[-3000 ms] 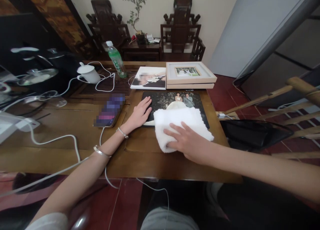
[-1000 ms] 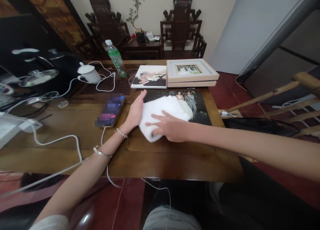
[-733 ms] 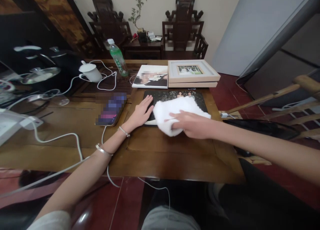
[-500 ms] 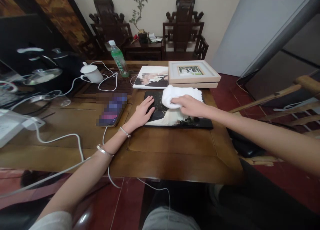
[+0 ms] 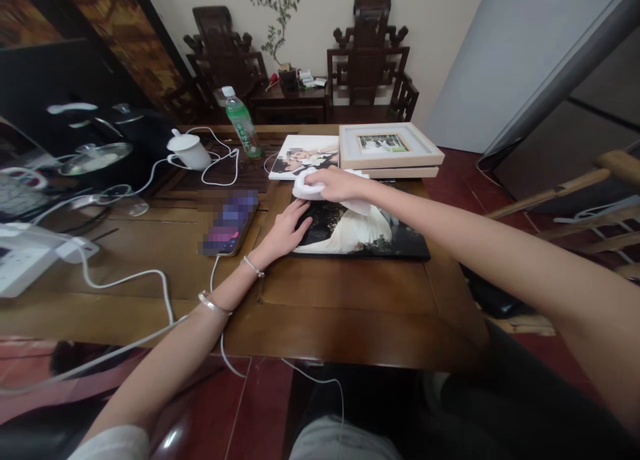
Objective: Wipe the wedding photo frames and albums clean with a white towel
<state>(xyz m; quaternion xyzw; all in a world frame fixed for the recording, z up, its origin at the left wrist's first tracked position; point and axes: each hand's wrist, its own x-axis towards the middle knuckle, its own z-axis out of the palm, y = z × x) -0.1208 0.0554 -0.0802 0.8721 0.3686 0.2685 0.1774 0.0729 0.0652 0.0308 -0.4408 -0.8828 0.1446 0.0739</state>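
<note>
A dark photo panel (image 5: 400, 237) with a pale dress in its picture lies flat on the wooden table (image 5: 345, 313). My left hand (image 5: 286, 232) rests on the panel's left edge, its fingers spread. A white cloth (image 5: 306, 185) is gripped in my right hand (image 5: 337, 183) over the panel's upper left part, close to my left fingertips. The cloth and hand cover some of the picture. Behind the panel are a white-edged photo print (image 5: 305, 157) and a stack of light framed pictures (image 5: 425, 155).
A phone (image 5: 230, 223) with a cable lies left of the panel. Farther back stand a green bottle (image 5: 243, 127) and a lidded white cup (image 5: 193, 152). A glass (image 5: 131, 203), a dark pot (image 5: 100, 163) and white cables occupy the left side. A wooden chair (image 5: 565, 193) is at right.
My right hand has moved left with the cloth across the panel, uncovering more of the dress picture. My left hand stays on the panel's edge. The view has shifted slightly.
</note>
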